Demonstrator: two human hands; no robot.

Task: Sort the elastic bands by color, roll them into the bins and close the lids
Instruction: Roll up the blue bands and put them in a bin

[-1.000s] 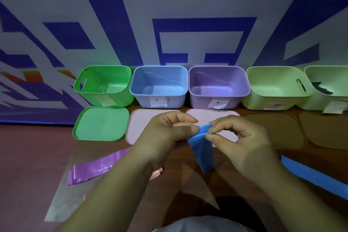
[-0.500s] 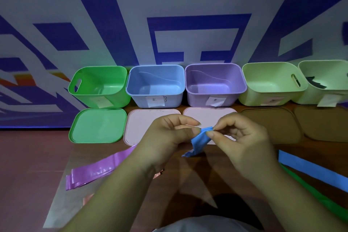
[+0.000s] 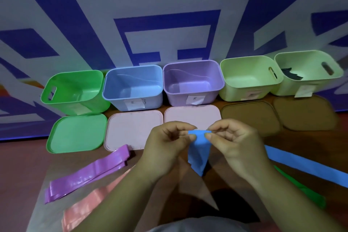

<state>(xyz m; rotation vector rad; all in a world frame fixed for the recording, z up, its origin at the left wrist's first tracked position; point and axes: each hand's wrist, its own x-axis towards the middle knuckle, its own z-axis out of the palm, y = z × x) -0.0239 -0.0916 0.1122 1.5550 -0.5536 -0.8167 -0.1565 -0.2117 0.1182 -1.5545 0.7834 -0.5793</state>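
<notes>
Here we hold the blue band [image 3: 198, 153] up in front of us, its top edge pinched at both corners. The left hand [image 3: 165, 147] grips one corner between thumb and forefinger, and the right hand [image 3: 237, 145] grips the other in the same way. Both hands are closed on the band and on nothing else.

From that pinched edge the band hangs down and toward us, so its long axis runs from the grip back toward our body. The loose lower end narrows to a point; whether it touches the table [image 3: 310, 141] we cannot tell. We judge the rolling to turn on this: the free length lies below the grip, so the roll has to begin at the held edge and take up the strip from there.

The blue bin [image 3: 154, 100] stands open in the back row, ahead and to the left of the grip, nearer the left hand than the right. A pale pink lid [image 3: 131, 130] lies flat just in front of it, between bin and hands.

A second blue band [image 3: 301, 165] lies stretched out on the table to our right, apart from the hands. The purple band [image 3: 88, 173] lies to our left.
</notes>
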